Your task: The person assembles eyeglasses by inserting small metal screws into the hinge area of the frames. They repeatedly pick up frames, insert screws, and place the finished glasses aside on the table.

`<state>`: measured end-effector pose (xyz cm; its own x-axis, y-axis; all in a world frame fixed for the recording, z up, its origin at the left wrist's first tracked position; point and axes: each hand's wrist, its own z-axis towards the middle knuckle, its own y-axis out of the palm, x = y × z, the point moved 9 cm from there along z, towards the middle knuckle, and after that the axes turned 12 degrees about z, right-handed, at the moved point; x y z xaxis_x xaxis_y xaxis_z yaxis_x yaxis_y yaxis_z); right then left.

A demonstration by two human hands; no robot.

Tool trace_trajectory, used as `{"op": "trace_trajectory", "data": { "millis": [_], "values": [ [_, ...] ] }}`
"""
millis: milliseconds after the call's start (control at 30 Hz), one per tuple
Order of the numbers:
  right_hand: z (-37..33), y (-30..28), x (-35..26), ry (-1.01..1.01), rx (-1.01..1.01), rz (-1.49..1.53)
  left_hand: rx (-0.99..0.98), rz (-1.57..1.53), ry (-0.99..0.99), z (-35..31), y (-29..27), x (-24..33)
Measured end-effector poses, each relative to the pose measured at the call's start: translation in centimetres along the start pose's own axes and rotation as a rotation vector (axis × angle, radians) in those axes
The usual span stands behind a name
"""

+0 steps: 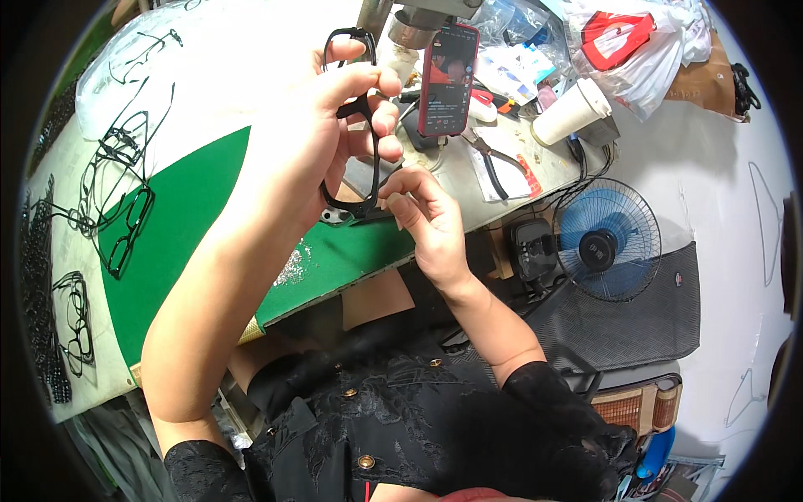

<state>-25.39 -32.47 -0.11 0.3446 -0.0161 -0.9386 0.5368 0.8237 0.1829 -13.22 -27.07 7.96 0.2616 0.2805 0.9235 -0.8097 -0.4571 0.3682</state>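
Note:
My left hand (333,113) is raised over the workbench, its fingers wrapped round a black eyeglass frame (374,163) without visible lenses. The frame stands on end, with one rim above my fingers and the other below. At its lower corner, the thumb and fingertips of my right hand (431,222) come together in a pinch against the edge. Anything tiny between those fingertips is hidden. Beneath my hands lies a green mat (205,197), where small glittering stones (293,266) are scattered near the front edge.
Several black eyeglass frames (134,217) lie at the left. A phone (449,79) stands upright behind my hands, beside a metal machine head (414,29). Pliers (493,159) and a white cup (573,113) are on the right. A blue fan (598,243) stands beyond the bench.

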Motion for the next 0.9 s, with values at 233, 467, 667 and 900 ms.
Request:
{"op": "trace_trajectory", "data": {
  "millis": [233,467,667,900],
  "values": [
    [0.1,0.6,-0.3,-0.012,-0.014,0.072,0.015,-0.036,-0.007,0.1,0.6,0.2],
    [0.1,0.6,-0.7,-0.012,-0.005,0.080,-0.015,-0.033,-0.022,0.6,0.9,-0.7],
    [0.3,-0.3,-1.5,-0.033,0.041,-0.005,-0.025,-0.010,0.001,0.5,1.6,-0.5],
    [2.5,-2.7,-6.4,-0.261,0.098,-0.125,-0.037,-0.048,0.046,1.3,2.1,-1.5]
  ]
}}
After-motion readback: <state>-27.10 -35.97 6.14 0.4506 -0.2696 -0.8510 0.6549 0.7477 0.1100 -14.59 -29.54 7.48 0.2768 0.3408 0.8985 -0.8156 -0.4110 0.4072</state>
